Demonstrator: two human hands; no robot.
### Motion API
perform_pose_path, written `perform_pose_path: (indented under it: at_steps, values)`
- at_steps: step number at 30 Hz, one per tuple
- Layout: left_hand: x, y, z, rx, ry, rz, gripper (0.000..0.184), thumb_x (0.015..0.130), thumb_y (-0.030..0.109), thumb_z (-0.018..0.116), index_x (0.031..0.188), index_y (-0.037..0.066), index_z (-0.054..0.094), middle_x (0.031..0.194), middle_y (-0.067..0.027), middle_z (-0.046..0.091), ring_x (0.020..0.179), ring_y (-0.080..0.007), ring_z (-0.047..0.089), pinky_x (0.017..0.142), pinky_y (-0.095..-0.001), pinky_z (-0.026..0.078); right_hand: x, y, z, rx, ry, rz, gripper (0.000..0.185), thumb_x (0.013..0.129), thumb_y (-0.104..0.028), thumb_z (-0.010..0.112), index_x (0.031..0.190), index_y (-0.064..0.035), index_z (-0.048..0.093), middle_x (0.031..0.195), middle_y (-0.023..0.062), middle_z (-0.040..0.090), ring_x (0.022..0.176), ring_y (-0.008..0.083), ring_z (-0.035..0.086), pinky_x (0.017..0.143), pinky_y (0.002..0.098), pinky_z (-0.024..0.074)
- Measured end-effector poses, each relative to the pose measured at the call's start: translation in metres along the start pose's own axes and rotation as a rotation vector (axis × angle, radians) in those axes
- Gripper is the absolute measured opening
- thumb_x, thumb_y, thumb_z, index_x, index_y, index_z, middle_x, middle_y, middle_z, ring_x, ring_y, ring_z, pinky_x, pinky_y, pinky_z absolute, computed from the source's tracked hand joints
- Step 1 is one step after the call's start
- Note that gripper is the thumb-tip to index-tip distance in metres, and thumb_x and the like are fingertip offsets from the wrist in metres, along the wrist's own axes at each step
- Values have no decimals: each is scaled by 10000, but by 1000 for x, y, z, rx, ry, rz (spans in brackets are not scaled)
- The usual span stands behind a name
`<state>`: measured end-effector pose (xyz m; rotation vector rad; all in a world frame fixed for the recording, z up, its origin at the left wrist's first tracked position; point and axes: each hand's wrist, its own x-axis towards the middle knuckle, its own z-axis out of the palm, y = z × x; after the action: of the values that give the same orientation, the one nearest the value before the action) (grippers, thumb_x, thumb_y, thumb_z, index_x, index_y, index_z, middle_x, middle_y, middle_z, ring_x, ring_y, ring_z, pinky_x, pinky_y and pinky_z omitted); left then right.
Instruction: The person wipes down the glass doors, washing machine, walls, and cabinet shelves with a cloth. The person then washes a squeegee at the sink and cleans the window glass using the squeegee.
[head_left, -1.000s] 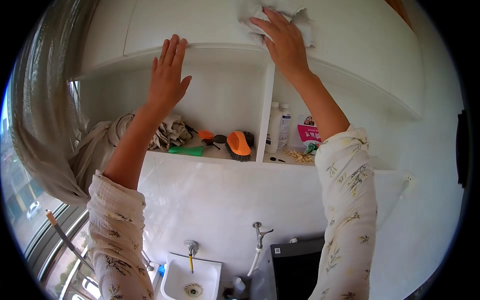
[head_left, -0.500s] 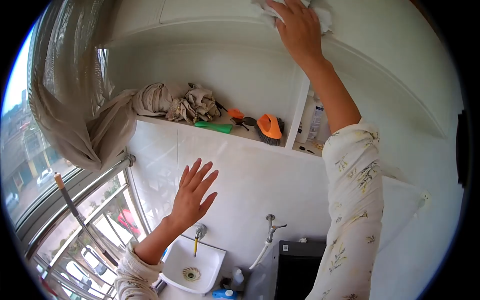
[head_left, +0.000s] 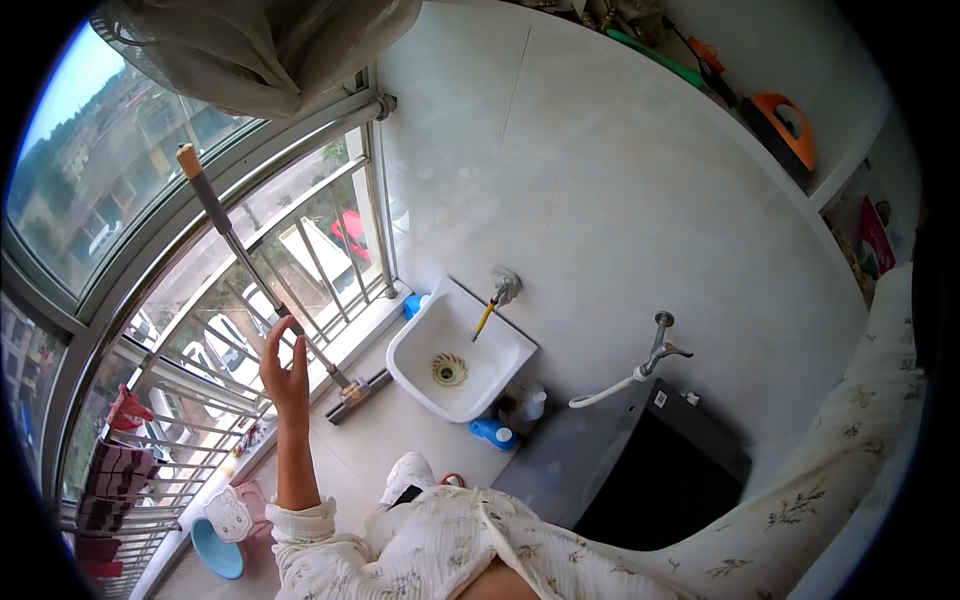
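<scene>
We log the left hand (head_left: 285, 372) loosely curled, thumb parted from fingers, beside the mop (head_left: 262, 275), whose slanting pole crosses at the fingertips, contact unclear, its head near the floor's (head_left: 338, 452) window-side edge; right hand out of view.

The right hand is lying out of view — its sleeve (head_left: 845, 435) is ending at the dark right edge. The left hand (head_left: 287, 375) is overlapping the mop pole (head_left: 255, 265), masking whether they are touching. The top edge is cutting off the curtain (head_left: 280, 50) — and a label (head_left: 661, 399) on the dark-topped appliance (head_left: 660, 490) is showing too small for reading.
</scene>
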<state>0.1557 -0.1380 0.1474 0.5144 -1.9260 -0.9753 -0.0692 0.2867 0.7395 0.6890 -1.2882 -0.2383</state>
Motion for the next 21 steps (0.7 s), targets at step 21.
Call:
perform_pose_path:
  at_steps: [21]
  values:
    - [188, 169, 110, -650, -335, 739, 355, 802, -15, 686, 1149, 27, 630, 1150, -135, 660, 1098, -332, 616, 902, -382, 515, 105, -125, 139, -170, 129, 157, 411, 901, -228, 610, 1310, -200, 573, 1435, 144, 455, 1363, 325, 366, 1081, 534, 281]
